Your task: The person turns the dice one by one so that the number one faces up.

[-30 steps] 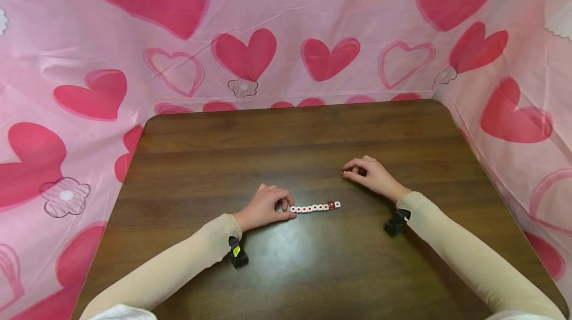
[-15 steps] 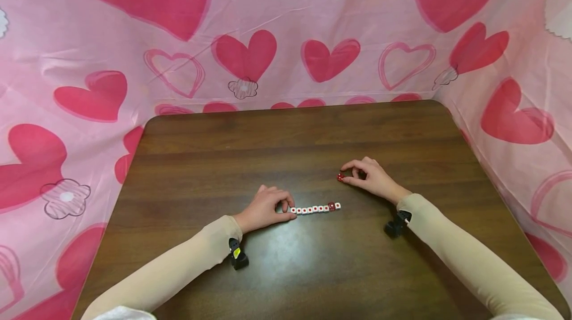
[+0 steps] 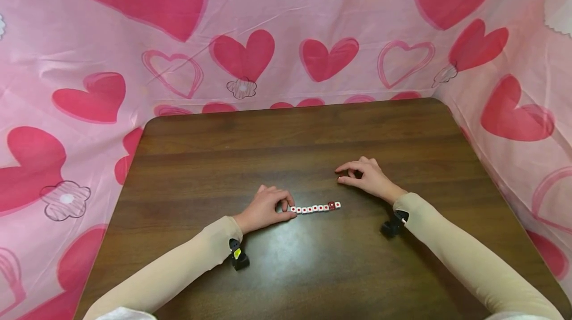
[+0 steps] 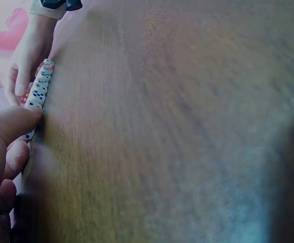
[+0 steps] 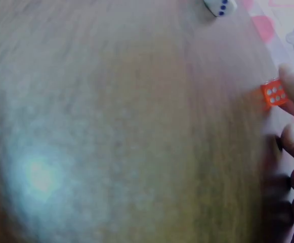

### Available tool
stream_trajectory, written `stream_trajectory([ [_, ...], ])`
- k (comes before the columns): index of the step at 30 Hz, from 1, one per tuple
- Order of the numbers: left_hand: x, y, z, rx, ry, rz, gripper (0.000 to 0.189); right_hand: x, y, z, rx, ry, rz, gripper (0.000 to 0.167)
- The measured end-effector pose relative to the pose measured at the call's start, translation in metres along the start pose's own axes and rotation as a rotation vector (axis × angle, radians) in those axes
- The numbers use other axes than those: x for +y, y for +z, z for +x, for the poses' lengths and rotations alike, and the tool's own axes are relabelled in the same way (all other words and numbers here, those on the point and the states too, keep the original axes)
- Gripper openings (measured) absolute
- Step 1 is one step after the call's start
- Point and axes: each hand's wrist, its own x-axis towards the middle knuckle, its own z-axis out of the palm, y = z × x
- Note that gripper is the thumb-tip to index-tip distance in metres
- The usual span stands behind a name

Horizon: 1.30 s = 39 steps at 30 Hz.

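Note:
A row of several small white dice (image 3: 310, 210), red dots up, lies on the table, with one red die (image 3: 331, 205) second from its right end. At the row's left end, my left hand (image 3: 265, 206) pinches the end white die (image 3: 293, 209) between thumb and index finger. Behind and right of the row, my right hand (image 3: 368, 178) is raised with thumb and index finger bent toward each other. In the right wrist view a loose red die (image 5: 275, 93) sits at those fingertips, its six-dot face showing. The head view does not show this die.
The brown wooden table (image 3: 223, 146) has rounded far corners. Pink heart-printed cloth (image 3: 286, 27) hangs behind it and along both sides. A white die (image 5: 220, 7) shows at the top of the right wrist view. Black devices (image 3: 239, 255) are strapped at both wrists.
The right hand has shifted slightly left, and the loose red die, turned at its fingertips earlier, has gone from sight in the head view. The left hand and the row stay put.

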Motion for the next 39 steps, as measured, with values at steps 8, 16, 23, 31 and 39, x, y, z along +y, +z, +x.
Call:
stream_trajectory([
  [8,-0.001,0.002,0.0,0.009,-0.002,-0.001,0.019,0.007,-0.002,-0.001,0.03,-0.015,0.055,0.023],
  [16,-0.001,0.003,0.001,0.001,-0.021,-0.003,0.019,0.011,-0.004,0.001,-0.009,0.045,0.071,0.027],
  [23,-0.002,0.004,0.0,0.02,0.005,-0.001,0.02,0.015,-0.006,-0.001,-0.005,0.028,0.074,0.023],
  [31,-0.003,0.006,0.0,0.026,0.001,-0.005,0.019,0.019,-0.011,-0.004,-0.01,0.035,0.058,0.022],
  [39,-0.002,0.005,0.0,0.04,0.007,-0.009,0.019,0.014,-0.008,-0.002,0.005,0.001,0.036,0.027],
])
